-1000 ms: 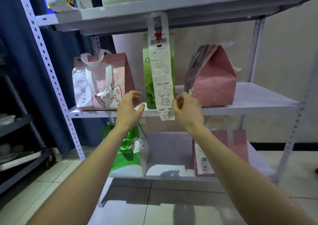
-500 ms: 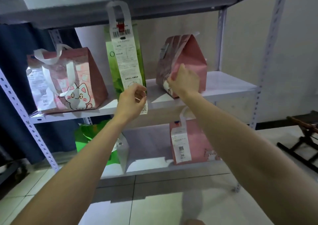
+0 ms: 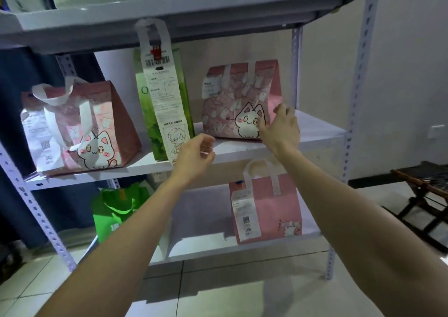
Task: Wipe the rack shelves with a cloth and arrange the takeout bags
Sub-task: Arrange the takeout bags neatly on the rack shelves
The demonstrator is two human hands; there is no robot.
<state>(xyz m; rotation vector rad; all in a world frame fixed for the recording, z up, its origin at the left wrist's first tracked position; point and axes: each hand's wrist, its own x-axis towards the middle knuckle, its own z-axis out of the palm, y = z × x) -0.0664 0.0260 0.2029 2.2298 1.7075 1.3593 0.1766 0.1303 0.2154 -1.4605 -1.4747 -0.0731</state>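
Mid shelf [image 3: 315, 132]: R hand [image 3: 281, 130] flat on right pink bag [image 3: 232, 98], L hand [image 3: 194, 154] curled by receipt [image 3: 164, 94] fronting green bag [image 3: 185, 86] (grip unclear).

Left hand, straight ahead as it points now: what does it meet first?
Likely the left hand meets the middle shelf in the gap between the green bag and the right pink bag; depth is unclear.

Right hand [image 3: 281, 129] on pink cat bag [image 3: 232, 98], left hand [image 3: 194, 153] loosely curled
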